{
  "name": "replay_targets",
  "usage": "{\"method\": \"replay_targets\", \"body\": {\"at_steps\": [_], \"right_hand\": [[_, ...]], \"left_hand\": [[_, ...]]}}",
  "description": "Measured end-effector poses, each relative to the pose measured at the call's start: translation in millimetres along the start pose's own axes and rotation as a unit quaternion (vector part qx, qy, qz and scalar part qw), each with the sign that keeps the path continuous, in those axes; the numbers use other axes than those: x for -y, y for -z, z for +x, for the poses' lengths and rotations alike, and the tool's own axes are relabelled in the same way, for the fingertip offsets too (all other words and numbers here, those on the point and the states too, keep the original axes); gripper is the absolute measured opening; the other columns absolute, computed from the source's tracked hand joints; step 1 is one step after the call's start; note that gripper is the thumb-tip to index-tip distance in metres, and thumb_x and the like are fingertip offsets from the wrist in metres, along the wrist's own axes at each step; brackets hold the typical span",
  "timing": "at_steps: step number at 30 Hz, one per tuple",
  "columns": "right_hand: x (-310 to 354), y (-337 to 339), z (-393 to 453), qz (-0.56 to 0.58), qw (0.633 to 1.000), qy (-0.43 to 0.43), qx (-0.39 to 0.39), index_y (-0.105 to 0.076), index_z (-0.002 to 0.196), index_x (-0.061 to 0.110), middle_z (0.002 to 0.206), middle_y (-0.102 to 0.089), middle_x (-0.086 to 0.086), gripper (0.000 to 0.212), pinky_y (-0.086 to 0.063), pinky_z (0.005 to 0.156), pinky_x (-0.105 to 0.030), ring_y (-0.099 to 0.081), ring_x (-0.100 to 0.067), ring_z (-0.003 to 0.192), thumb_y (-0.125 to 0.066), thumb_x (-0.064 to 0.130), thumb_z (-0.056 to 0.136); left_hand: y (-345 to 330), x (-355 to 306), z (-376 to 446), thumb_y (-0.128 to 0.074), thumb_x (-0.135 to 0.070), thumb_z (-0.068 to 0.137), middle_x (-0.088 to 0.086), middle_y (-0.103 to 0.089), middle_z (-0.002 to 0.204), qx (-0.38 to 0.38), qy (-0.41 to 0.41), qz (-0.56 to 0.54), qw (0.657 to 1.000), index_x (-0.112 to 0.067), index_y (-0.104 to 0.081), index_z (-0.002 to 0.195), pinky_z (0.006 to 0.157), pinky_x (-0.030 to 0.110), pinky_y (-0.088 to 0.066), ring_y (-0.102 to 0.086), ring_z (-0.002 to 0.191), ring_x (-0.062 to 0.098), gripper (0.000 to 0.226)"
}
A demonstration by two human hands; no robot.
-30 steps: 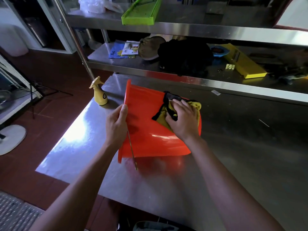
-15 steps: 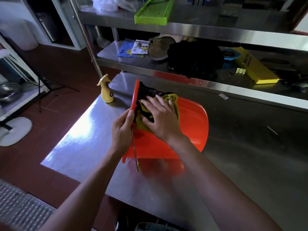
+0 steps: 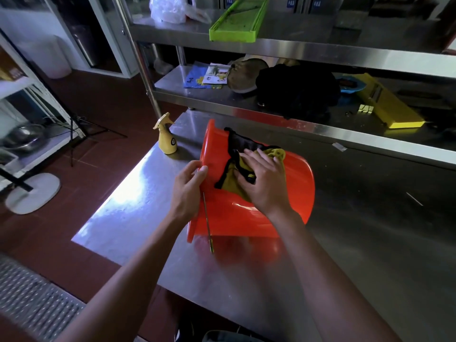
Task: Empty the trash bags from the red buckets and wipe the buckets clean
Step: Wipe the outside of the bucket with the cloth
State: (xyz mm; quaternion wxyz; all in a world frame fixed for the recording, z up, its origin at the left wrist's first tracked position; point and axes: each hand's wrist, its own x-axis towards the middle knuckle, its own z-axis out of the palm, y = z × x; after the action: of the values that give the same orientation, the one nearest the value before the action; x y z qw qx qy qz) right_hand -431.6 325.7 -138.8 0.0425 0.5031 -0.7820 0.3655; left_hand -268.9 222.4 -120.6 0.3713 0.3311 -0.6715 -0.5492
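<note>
A red bucket (image 3: 293,191) lies on its side on the steel table (image 3: 357,243), its rim towards the left. My left hand (image 3: 188,188) grips that rim at the near left, thumb on the outer wall. My right hand (image 3: 265,181) presses a yellow cloth with black edging (image 3: 232,174) flat against the bucket's upper side, fingers spread and pointing left. The bucket's thin metal handle (image 3: 208,225) hangs down from the rim to the tabletop. No trash bag shows in the bucket.
A yellow spray bottle (image 3: 167,140) stands on the table's far left corner. Behind the table a steel shelf rack (image 3: 296,49) holds a green tray (image 3: 238,19), a black bundle (image 3: 297,91) and a yellow box (image 3: 387,104). The table's left edge drops to red floor tiles.
My right hand slid the cloth leftwards to the rim, then back towards the middle of the bucket's side. My left hand stayed on the rim.
</note>
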Motion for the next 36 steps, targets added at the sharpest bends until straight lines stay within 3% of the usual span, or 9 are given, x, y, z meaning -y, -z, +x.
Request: {"method": "replay_targets", "body": {"at_steps": [3,5,7,15,21,23,26,30,36], "right_hand": [[-1,3,-11,-0.001,1.000,0.002,-0.001,-0.058,0.140,0.028,0.150,-0.053,0.007,0.054,-0.021,0.121,-0.051,-0.036,-0.020,0.148,-0.046,0.058,0.096],[-2,4,-18,-0.006,1.000,0.011,-0.008,-0.058,0.140,0.027,0.150,-0.053,0.006,0.054,-0.021,0.121,-0.051,-0.036,-0.021,0.147,-0.044,0.057,0.098],[-4,5,-26,-0.014,1.000,0.016,-0.017,-0.058,0.140,0.027,0.150,-0.053,0.006,0.052,-0.023,0.120,-0.051,-0.037,-0.021,0.147,-0.047,0.054,0.097],[-35,21,-47,0.027,0.997,-0.070,-0.033,-0.058,0.139,0.028,0.153,-0.049,0.008,0.051,-0.013,0.124,-0.049,-0.028,-0.014,0.151,-0.049,0.056,0.098],[-66,32,-54,0.046,0.989,-0.134,-0.047,-0.058,0.141,0.022,0.153,-0.049,0.002,0.052,-0.021,0.121,-0.056,-0.028,-0.020,0.151,-0.054,0.051,0.098],[-76,34,-54,0.047,0.986,-0.153,-0.051,-0.058,0.141,0.020,0.153,-0.049,0.001,0.048,-0.027,0.118,-0.059,-0.030,-0.022,0.150,-0.058,0.044,0.099],[-82,37,-49,0.044,0.980,-0.179,-0.069,-0.061,0.136,0.014,0.151,-0.051,-0.003,0.043,-0.034,0.114,-0.059,-0.032,-0.025,0.149,-0.061,0.036,0.100],[-88,44,-36,0.036,0.975,-0.203,-0.080,-0.063,0.131,0.005,0.146,-0.056,-0.009,0.041,-0.040,0.112,-0.052,-0.039,-0.030,0.145,-0.063,0.030,0.098],[-84,45,-18,-0.016,0.985,-0.170,-0.030,-0.061,0.136,0.012,0.147,-0.056,-0.004,0.043,-0.034,0.114,-0.055,-0.038,-0.029,0.145,-0.059,0.036,0.100]], "left_hand": [[-3,-16,24,-0.056,-0.060,0.094,0.013,-0.077,0.089,0.013,0.092,0.057,0.994,-0.010,-0.074,0.096,0.082,0.047,-0.061,-0.074,0.083,0.025,0.053],[-8,-29,42,-0.054,-0.062,0.099,0.001,-0.078,0.086,0.013,0.151,0.061,0.987,-0.015,-0.077,0.094,0.087,0.041,-0.061,-0.076,0.084,0.020,0.053],[-18,-42,54,-0.051,-0.064,0.100,-0.003,-0.068,0.076,0.005,0.164,0.071,0.984,-0.009,-0.070,0.088,0.078,0.035,-0.055,-0.067,0.075,0.019,0.059],[-40,-42,42,-0.041,-0.039,0.110,-0.003,-0.039,0.063,-0.043,0.045,0.158,0.985,-0.015,-0.038,0.069,0.053,0.029,-0.034,-0.038,0.056,0.014,0.048],[-42,-21,29,-0.042,-0.044,0.108,0.003,-0.051,0.061,-0.034,-0.040,0.160,0.986,-0.014,-0.046,0.071,0.055,0.040,-0.042,-0.050,0.056,0.025,0.049],[-40,-17,26,-0.045,-0.037,0.110,-0.003,-0.044,0.059,-0.037,-0.045,0.153,0.987,-0.012,-0.050,0.072,0.056,0.035,-0.035,-0.042,0.054,0.011,0.046],[-38,-15,19,-0.047,-0.033,0.110,0.011,-0.049,0.060,-0.034,-0.058,0.130,0.989,-0.005,-0.053,0.075,0.054,0.030,-0.034,-0.042,0.055,0.008,0.046],[-39,-16,6,-0.046,-0.021,0.111,-0.016,-0.047,0.051,-0.027,-0.059,0.109,0.992,-0.020,-0.046,0.068,0.047,0.012,-0.031,-0.044,0.047,-0.001,0.043],[-39,-15,-5,-0.046,-0.017,0.111,-0.011,-0.049,0.054,-0.038,-0.070,0.097,0.992,-0.009,-0.055,0.075,0.046,0.011,-0.033,-0.049,0.046,0.001,0.038]]}}
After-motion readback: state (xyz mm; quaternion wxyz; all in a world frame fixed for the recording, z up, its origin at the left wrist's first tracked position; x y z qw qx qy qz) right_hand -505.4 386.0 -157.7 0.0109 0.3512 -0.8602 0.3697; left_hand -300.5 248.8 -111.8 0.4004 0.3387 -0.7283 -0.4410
